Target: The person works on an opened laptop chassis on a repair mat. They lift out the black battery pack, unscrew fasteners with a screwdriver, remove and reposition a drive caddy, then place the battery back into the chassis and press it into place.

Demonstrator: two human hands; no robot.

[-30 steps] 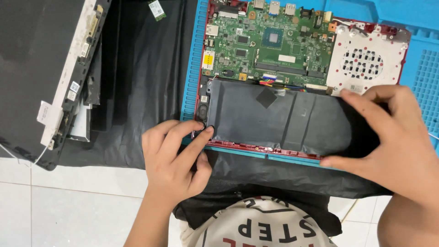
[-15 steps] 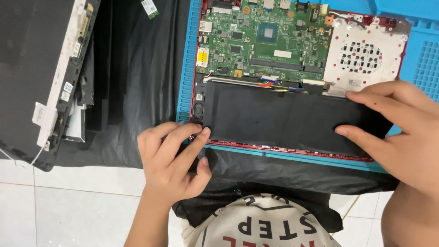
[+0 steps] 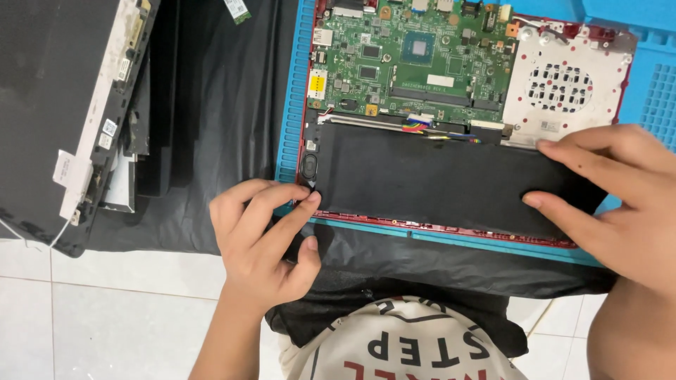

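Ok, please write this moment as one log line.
left hand: fingertips at battery left corner | right hand: fingers pressing right end | laptop base: open
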